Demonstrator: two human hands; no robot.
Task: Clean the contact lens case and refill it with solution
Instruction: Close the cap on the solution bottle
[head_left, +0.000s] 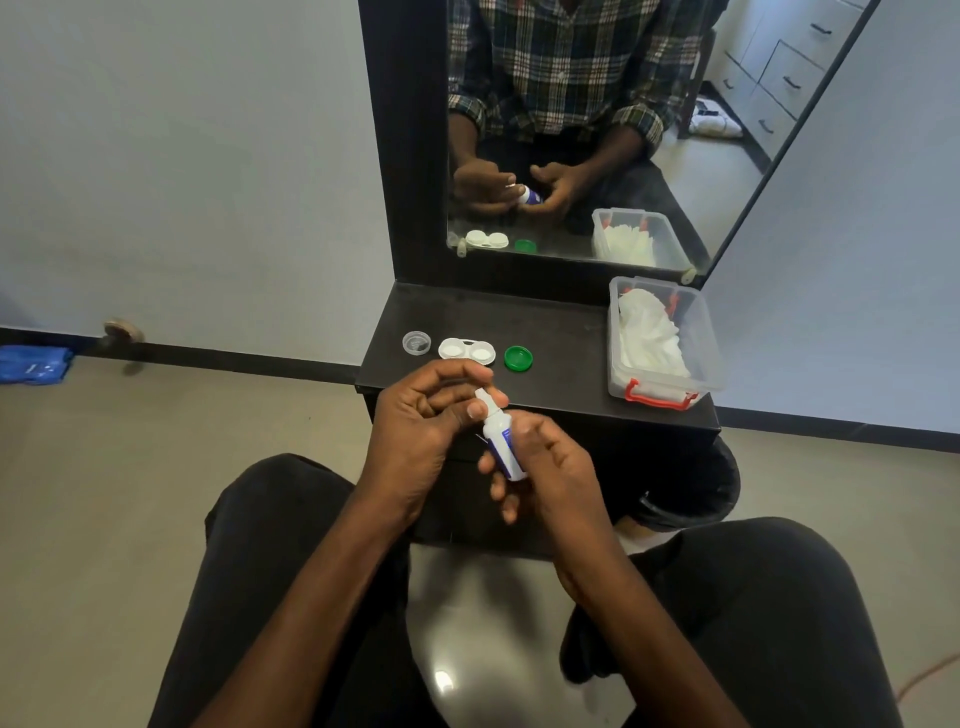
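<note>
Two hands hold one small solution bottle (501, 441) in front of the black dresser shelf (561, 332), at its near edge. The bottle is white with a blue label; the printing on the label is too small to read. The right hand (550, 467) grips the bottle body, fingers curled around its lower part. The left hand (426, 415) pinches the white cap or nozzle at the top of the bottle between thumb and fingertips. The bottle is tilted, its top pointing toward the shelf.

On the shelf, just beyond the left hand, lies the contact lens case (466, 350): white, two round wells joined side by side, both uncovered. A clear round lid (416, 343) lies just left of the case. A green round lid (518, 358) lies just right of it. At the right end of the shelf stands a clear plastic box (701, 332) with red latches, holding white tissues.
</note>
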